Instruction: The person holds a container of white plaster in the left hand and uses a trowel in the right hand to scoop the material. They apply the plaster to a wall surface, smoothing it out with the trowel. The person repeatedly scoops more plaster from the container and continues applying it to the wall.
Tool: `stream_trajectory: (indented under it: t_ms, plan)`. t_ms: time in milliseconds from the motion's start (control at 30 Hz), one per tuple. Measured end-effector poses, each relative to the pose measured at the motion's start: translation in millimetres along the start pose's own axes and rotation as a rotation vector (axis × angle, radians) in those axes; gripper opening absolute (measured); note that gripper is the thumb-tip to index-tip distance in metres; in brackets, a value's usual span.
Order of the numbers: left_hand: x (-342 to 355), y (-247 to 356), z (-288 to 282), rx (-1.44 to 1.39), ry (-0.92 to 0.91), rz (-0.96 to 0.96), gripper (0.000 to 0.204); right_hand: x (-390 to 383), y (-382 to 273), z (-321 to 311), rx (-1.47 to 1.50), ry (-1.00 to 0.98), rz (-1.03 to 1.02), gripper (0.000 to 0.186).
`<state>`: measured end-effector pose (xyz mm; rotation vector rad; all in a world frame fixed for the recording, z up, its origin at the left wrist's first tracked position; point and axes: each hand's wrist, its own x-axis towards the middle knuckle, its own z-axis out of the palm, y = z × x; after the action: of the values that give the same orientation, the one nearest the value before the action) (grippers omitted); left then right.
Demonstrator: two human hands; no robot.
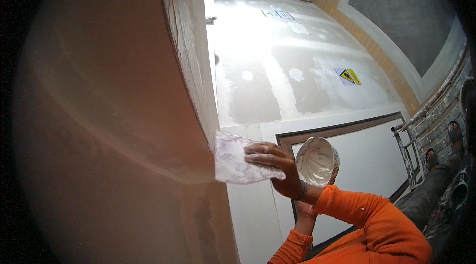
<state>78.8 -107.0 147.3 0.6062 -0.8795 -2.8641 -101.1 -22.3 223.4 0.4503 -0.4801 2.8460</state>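
My right hand (271, 162), a band at its wrist, is closed on a broad, thin putty spreader (233, 160). Whitish putty coats the spreader and the fingers. The spreader's left edge meets the brownish wall's corner edge. Below and behind the right wrist is my left hand (306, 210), its fingers mostly hidden. It appears to hold up a round bowl (316, 160), tilted with its mouth toward me. Putty lines the inside of the bowl.
A large brownish wall surface (114, 115) fills the left. Beyond stands a patched, pale wall (297, 85) with a yellow warning sign (348, 76) and a dark-framed white panel (367, 184). Feet in sandals (432, 159) rest by a putty-spattered metal platform (431, 115) at right.
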Motion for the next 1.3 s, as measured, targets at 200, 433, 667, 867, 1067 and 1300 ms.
stream_trajectory:
  t_ms: [200,433,667,867,1067,1300]
  plan:
    - [-10.3,2.9,-5.5,0.136,0.307,0.152,0.066,100.3,-5.7,-26.0,0.009,0.270,-0.117,0.027]
    - [-22.5,2.5,-0.7,0.186,0.340,0.208,0.063,118.7,-7.5,-7.1,0.089,0.219,-0.218,0.031]
    - [-25.2,27.0,-37.8,-0.048,0.380,0.154,0.062,11.6,33.0,19.4,0.090,0.015,0.007,0.026]
    - [-27.4,10.0,-18.5,0.161,0.383,0.198,0.065,40.2,64.4,-6.5,0.111,0.137,0.270,0.044]
    - [-19.5,1.6,-5.1,0.224,0.395,0.193,0.068,107.5,43.0,-11.7,0.630,0.051,0.302,0.033]
    - [-24.7,12.9,-19.2,0.189,0.376,0.191,0.067,80.8,23.6,-14.1,0.478,0.057,0.362,0.026]
